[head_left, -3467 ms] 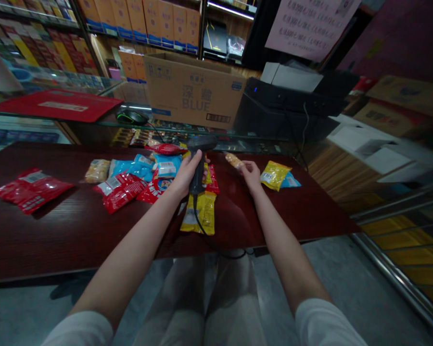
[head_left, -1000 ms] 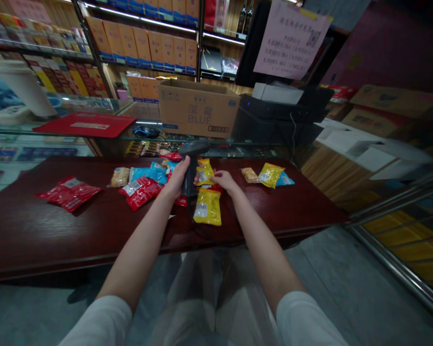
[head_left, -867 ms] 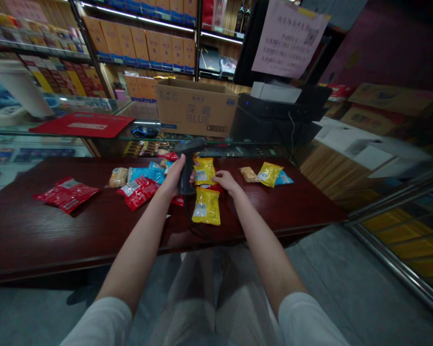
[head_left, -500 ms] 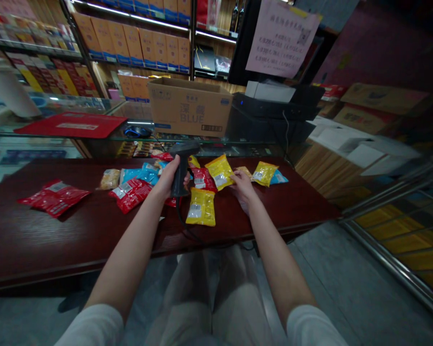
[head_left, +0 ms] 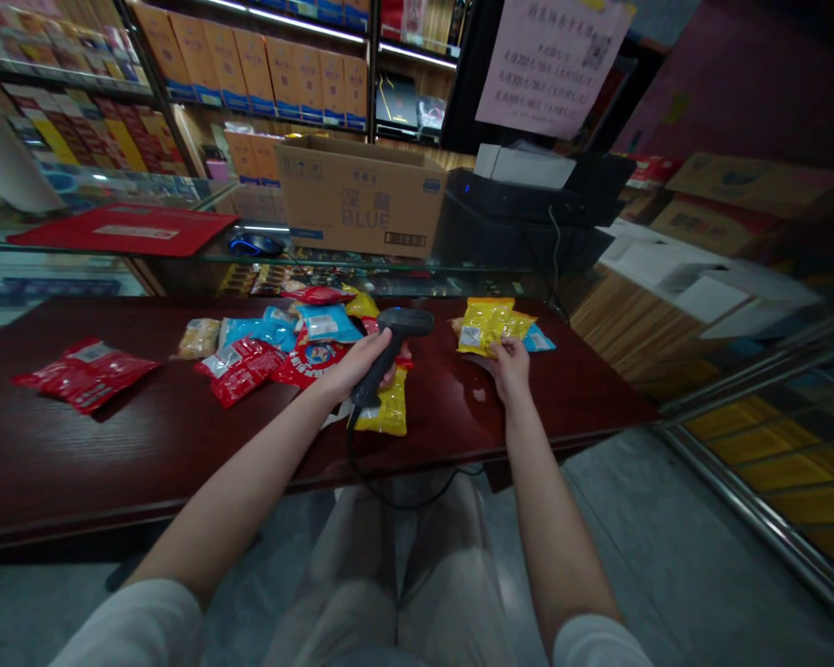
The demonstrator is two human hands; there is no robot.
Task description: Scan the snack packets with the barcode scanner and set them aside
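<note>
My left hand (head_left: 358, 366) is closed round the grip of a black barcode scanner (head_left: 395, 343), its head tilted to the right. My right hand (head_left: 509, 359) grips the lower edge of a yellow snack packet (head_left: 485, 324) and holds it upright, its label side toward me, just right of the scanner head. Another yellow packet (head_left: 387, 409) lies flat under the scanner. Behind the held packet sit a yellow packet (head_left: 521, 324) and a blue one (head_left: 538, 341).
Red packets (head_left: 85, 372) (head_left: 240, 368) and blue ones (head_left: 320, 322) lie spread over the dark wooden table (head_left: 145, 445). Behind it stand a glass counter, a cardboard box (head_left: 358, 195), a mouse (head_left: 254, 245) and a black printer (head_left: 528, 199). The scanner cable hangs over the table's front edge.
My right hand picked a yellow packet from the middle pile, carried it to the right and raised it. The scanner in my left hand has tipped over toward that packet.
</note>
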